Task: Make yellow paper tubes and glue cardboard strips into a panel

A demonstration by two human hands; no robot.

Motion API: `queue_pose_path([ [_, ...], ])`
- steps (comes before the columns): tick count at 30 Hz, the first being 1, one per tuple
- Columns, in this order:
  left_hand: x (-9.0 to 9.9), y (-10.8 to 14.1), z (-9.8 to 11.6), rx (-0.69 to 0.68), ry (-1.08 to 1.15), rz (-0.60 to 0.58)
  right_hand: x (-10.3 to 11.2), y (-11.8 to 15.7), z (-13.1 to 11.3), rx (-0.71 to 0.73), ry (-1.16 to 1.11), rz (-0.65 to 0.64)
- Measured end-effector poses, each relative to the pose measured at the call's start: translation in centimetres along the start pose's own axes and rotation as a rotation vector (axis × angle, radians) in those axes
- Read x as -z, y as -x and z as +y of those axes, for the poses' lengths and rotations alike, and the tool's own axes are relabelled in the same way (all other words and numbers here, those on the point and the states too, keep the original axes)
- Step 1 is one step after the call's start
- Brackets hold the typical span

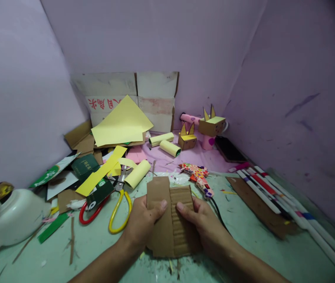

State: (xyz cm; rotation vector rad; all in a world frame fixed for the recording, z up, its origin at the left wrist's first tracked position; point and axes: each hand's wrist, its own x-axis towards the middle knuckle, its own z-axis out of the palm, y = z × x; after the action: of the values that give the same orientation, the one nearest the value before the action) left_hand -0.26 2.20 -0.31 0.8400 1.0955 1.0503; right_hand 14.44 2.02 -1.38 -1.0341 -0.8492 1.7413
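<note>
The cardboard [159, 232] is at the lower centre of the frame, pinched in both hands: the left hand [140, 220] grips its smooth side, thumb on top, and the right hand [208, 220] grips the ribbed side likewise. Hard thumb pressure could crush or tear the bared ribs [183, 234] (one piece or two, I cannot tell). A careless outward sweep of the right hand could snag the black cord [217, 210] and drag the glue gun [198, 176], right of centre.
</note>
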Motion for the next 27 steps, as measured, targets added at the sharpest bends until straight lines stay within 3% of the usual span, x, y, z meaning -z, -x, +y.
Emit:
queue_pose_path([
  [9,-0.4,-0.1,-0.6,-0.082,-0.168,0.064,0.8,-0.5,1.7,0.108,0.185,0.037],
  [18,-0.3,0.1,-0.6,-0.099,-0.203,0.068,0.5,-0.4,1.4,0.127,0.2,0.031],
  [27,0.2,-0.1,-0.2,-0.047,-0.158,-0.058,1.0,-0.5,-0.7,0.001,0.158,-0.022],
])
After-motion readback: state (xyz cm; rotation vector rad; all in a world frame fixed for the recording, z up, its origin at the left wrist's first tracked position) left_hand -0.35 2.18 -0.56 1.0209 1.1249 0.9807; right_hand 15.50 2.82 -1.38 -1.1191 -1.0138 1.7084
